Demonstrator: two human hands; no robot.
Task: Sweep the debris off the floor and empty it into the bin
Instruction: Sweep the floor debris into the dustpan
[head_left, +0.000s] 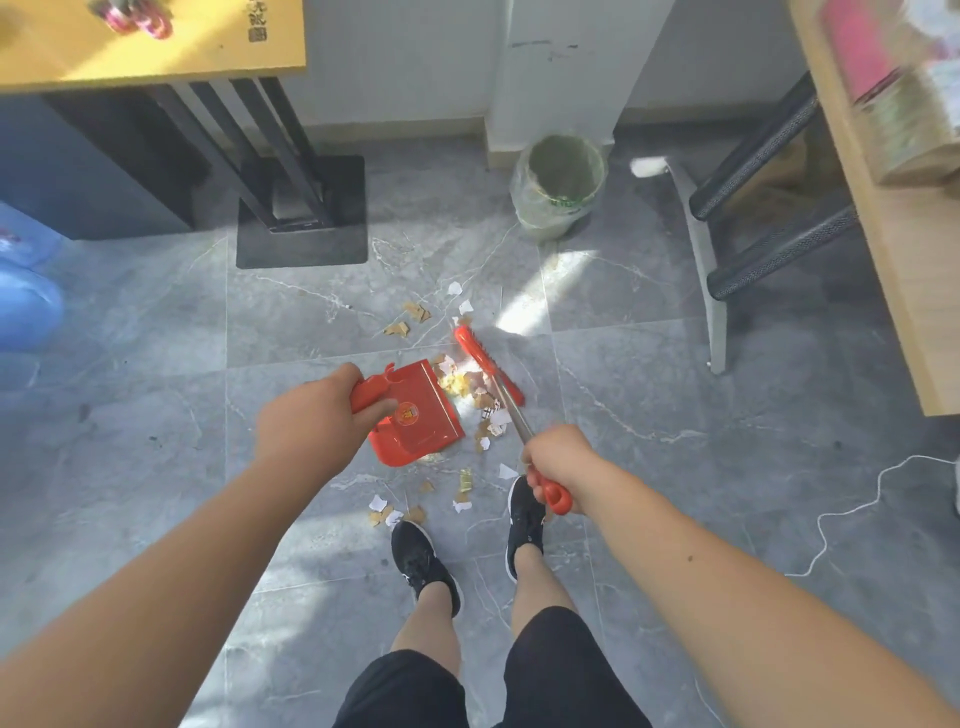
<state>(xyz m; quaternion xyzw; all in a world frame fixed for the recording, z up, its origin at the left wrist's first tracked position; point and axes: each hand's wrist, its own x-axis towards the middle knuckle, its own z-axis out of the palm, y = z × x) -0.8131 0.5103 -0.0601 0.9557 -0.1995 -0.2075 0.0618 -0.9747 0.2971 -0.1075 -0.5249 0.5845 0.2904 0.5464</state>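
My left hand (311, 418) grips the handle of a red dustpan (421, 415) set on the grey tiled floor. My right hand (558, 462) grips the red end of a metal-shafted broom, whose red brush head (485, 364) lies on the floor just right of the pan's mouth. Scraps of white, brown and yellow paper debris (480, 402) are bunched between brush and pan. More scraps lie farther off (410, 319) and near my black shoes (395, 512). A bin (558, 184) lined with clear plastic stands by the wall beyond.
A black table pedestal and base plate (304, 218) stand at the left under a yellow tabletop. A chair with black bars (758, 208) and a wooden desk (893, 260) are at the right. A white cord (852, 512) trails across the floor. A blue object (26, 306) sits at far left.
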